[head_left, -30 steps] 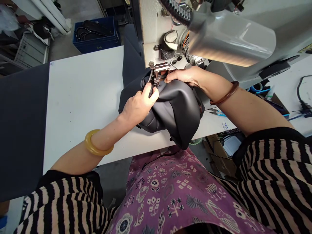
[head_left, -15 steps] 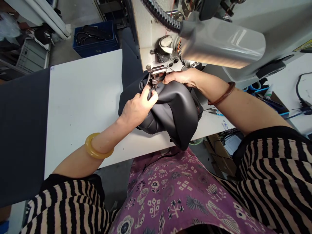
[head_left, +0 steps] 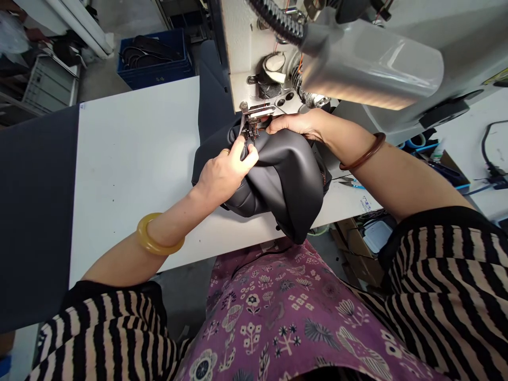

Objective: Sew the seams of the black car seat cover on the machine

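A bunched piece of black leather-like material (head_left: 296,177) lies under the presser foot (head_left: 253,127) of a sewing machine (head_left: 240,53). My left hand (head_left: 228,166) pinches the material just left of the foot, thumb and forefinger close together. On the far right side of the foot, my right hand (head_left: 297,124) grips the same material, its thumb on top and the other fingers mostly hidden beneath. Folds of the material hang over the table's front edge. The needle tip is too small to make out.
A grey lamp (head_left: 369,63) on a flexible neck hangs above my right hand. Small snips (head_left: 351,183) lie on the white table (head_left: 130,159) to the right. Dark sheet material (head_left: 35,211) covers the left end. A blue crate (head_left: 154,58) stands behind the table.
Both hands keep their hold on the black material and hardly move. The view has shifted slightly, so the machine and lamp appear a little farther right.
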The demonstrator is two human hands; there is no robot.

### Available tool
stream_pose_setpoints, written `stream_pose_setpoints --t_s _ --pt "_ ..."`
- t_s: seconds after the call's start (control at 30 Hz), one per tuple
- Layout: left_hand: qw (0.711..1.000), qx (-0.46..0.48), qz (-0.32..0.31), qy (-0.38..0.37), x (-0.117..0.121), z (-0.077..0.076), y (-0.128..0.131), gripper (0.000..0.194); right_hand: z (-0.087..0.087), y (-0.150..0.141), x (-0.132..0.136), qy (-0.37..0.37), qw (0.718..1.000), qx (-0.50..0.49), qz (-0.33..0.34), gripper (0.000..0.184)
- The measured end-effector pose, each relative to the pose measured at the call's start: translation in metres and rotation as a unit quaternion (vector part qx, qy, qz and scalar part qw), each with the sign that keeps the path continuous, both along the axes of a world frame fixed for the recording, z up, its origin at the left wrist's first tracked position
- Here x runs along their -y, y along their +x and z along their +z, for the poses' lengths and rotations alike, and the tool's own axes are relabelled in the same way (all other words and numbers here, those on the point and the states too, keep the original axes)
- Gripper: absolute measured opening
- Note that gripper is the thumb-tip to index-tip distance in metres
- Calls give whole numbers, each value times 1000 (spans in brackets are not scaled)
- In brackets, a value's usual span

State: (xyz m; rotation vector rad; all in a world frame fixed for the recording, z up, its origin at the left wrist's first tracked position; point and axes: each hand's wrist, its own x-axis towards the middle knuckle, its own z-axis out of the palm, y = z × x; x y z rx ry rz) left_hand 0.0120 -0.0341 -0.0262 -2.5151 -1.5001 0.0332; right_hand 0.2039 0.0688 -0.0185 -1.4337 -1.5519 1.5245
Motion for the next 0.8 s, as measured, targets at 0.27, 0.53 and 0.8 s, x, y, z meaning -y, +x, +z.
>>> stream_pose_setpoints --t_s 0.27,0.53,0.8 --pt "1000 27 0 -8 -1 0 -1 57 -3 1 -1 37 999 -6 10 21" --pt "1000 24 -1 -8 -1 -1 -2 57 -5 2 -1 46 999 -3 3 20" --pt "1000 20 -6 11 -1 -2 -3 55 1 0 5 39 999 -9 -8 18"
